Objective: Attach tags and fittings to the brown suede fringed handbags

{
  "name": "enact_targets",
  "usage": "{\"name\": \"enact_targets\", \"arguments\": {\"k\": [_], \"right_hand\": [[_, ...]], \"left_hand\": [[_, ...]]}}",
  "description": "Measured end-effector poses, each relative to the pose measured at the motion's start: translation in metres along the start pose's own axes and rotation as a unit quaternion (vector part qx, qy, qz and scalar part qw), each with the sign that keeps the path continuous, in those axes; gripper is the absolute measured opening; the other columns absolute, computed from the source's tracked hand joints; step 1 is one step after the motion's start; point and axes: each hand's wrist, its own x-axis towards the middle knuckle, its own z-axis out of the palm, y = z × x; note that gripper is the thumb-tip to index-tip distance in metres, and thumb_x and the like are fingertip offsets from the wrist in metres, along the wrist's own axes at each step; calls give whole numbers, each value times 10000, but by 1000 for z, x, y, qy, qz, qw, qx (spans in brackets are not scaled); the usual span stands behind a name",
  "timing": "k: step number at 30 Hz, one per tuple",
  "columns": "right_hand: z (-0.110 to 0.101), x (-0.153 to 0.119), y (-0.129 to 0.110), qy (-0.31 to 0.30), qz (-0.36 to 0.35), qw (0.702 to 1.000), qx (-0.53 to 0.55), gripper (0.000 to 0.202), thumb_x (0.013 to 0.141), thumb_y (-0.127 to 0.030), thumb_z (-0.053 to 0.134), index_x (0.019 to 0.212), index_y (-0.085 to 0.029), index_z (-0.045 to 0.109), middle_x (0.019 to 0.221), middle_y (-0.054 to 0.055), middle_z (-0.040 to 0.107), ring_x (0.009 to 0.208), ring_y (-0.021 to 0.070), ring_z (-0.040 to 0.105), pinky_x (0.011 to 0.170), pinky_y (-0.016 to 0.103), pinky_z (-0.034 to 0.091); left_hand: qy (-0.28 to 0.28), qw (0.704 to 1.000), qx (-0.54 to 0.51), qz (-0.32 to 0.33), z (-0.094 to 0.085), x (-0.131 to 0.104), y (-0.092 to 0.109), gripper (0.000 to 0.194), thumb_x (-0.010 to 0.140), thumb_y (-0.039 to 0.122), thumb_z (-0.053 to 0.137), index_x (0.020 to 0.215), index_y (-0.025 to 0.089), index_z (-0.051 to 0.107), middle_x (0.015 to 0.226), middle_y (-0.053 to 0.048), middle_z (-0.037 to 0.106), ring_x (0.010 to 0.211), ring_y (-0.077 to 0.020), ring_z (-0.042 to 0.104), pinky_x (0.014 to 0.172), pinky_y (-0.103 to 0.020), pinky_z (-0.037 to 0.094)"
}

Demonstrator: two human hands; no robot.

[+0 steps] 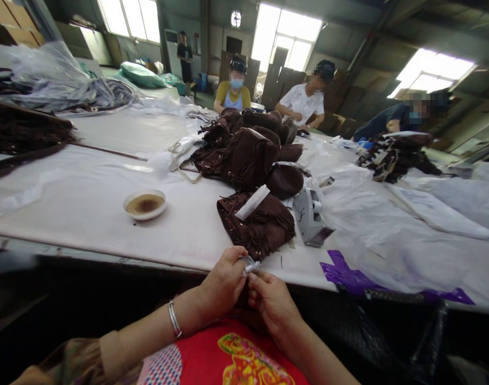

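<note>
Both hands meet at the table's front edge, just below a dark brown fringed bag [268, 227] with a white paper strip [252, 202] lying across it. My left hand [227, 278] is closed around a small piece of clear, whitish plastic [249, 266]. Pinched against the lower side of that plastic are the fingers of my right hand [270, 299]. Whether the plastic is joined to anything below is hidden by the hands. A silver bangle [174, 319] circles the left wrist.
A shallow white dish [145, 205] with brown contents stands to the left. Right of the bag is a grey tape dispenser [312, 216]. More brown bags [244, 155] are piled behind. Purple tape [344, 275] marks the right front edge. Several people are around the far side.
</note>
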Motion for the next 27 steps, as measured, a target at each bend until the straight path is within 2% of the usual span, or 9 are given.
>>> {"name": "enact_targets", "arguments": {"k": [6,11,15,17,19,21,22,24,27], "right_hand": [[5,-1,3,2,-68,998,6,349,622,-398,877,696,-150,643,611,-32,523,547,88,413,515,228,325],[4,4,5,19,-159,984,-83,306,767,-445,791,772,-160,682,622,-30,521,585,105,405,545,240,313],[7,7,1,10,-195,977,-86,317,763,-462,799,760,-164,692,644,-18,540,610,118,431,573,244,356],[10,9,-2,-10,-201,977,-69,326,756,-471,804,743,-164,694,652,-5,560,619,129,458,593,253,391],[11,11,-3,-29,-198,978,-59,333,760,-488,796,755,-166,707,688,18,596,646,150,502,618,270,429],[10,14,-3,-34,-197,978,-64,348,748,-511,796,772,-171,725,729,37,626,680,174,541,631,285,457],[9,16,-3,-32,-200,977,-66,356,730,-521,805,777,-176,732,737,40,633,685,183,551,628,290,466],[6,19,-3,-26,-204,976,-70,374,689,-539,825,767,-185,737,708,33,628,655,184,550,597,292,468],[0,24,-1,-20,-185,980,-76,391,643,-544,850,756,-188,734,609,6,581,562,160,510,518,275,427]], "left_hand": [[-6,987,-128,-101,-12,8,10,145,886,137,504,811,145,627,1144,-145,559,1096,-230,559,982,-382,502],[-49,960,-198,-190,-28,16,16,272,913,272,523,695,165,647,1076,-96,617,1021,-206,596,942,-338,485],[-59,932,-279,-224,-32,18,15,401,909,401,537,603,158,626,1018,-76,636,938,-188,595,883,-298,477],[-70,896,-363,-246,-29,18,13,418,896,464,547,653,142,656,929,-65,629,757,-144,568,732,-261,479],[-71,838,-468,-271,-23,17,11,414,865,513,586,751,126,673,861,-50,602,592,-92,479,554,-222,399],[-57,785,-548,-283,-18,18,11,419,820,537,650,819,118,668,827,-40,577,536,-64,418,487,-201,314],[-48,769,-569,-287,-16,18,12,431,797,545,680,830,116,663,813,-37,568,531,-59,409,481,-196,298],[-35,761,-580,-289,-15,19,14,468,755,569,718,795,106,657,811,-42,562,526,-52,404,479,-196,296],[-26,787,-548,-283,-15,18,18,518,750,611,697,706,98,642,899,-71,582,526,-48,424,469,-199,303]]}}
